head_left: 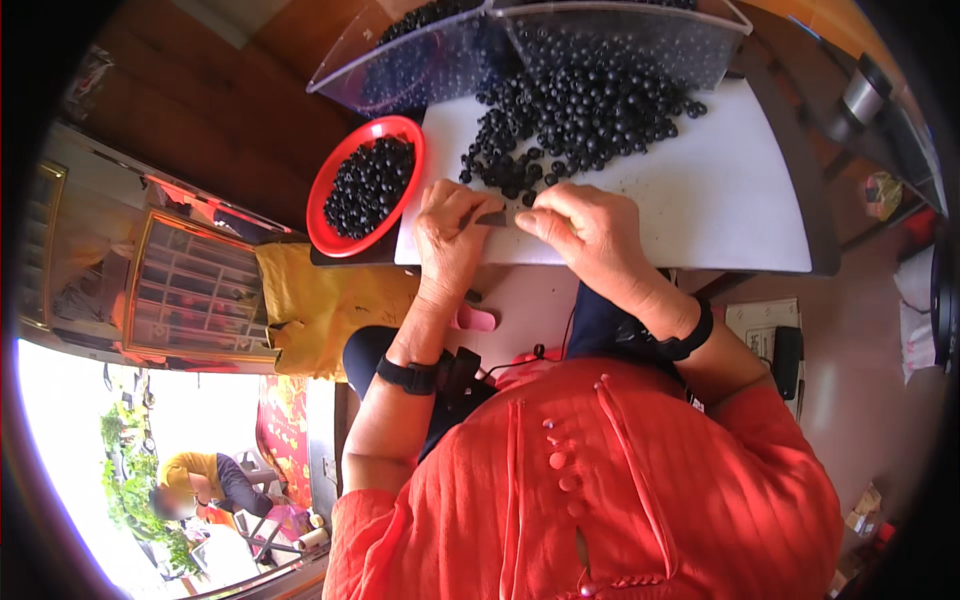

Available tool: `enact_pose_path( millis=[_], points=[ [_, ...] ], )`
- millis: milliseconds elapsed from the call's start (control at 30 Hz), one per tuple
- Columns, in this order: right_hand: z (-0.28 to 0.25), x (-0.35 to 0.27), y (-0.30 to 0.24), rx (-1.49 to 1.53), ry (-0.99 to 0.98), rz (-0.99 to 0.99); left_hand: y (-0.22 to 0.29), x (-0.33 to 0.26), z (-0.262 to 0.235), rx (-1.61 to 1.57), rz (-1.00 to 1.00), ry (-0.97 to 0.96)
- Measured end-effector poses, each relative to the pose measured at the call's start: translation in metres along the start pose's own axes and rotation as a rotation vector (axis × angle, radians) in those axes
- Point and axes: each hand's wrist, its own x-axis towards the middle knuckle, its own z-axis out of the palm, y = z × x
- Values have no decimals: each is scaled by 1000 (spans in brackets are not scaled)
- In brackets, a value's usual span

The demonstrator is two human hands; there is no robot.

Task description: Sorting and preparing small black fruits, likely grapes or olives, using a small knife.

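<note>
My left hand [447,238] is closed on a small flat grey blade [491,218] at the near edge of the white board [730,205]. Right beside it, my right hand [592,228] has its thumb and forefinger pinched together; whatever lies between them is too small to make out. Just beyond both hands, a loose pile of small, round, black berry-like pieces [590,115] spreads over the board. Left of my left hand, a red bowl [314,205] holds more such black pieces [368,188].
Clear plastic bins [690,45] of the same black pieces stand at the board's far edge. A metal cylinder [866,90] sits at the far right. A yellow cloth [330,305] hangs to the left. Another person [205,480] sits bent over at the lower left, outdoors.
</note>
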Motion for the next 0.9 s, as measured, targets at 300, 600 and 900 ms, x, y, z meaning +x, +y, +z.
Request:
enact_pose_path(
  millis=[300,600,900],
  points=[
    [-1,-2,3,27,42,9,6,-2,4,20,91,15],
    [2,-1,3,21,55,33,8,1,1,215,306,-80],
    [1,1,-3,69,33,128,6,-11,-19,-439,-186,-39]
  ],
)
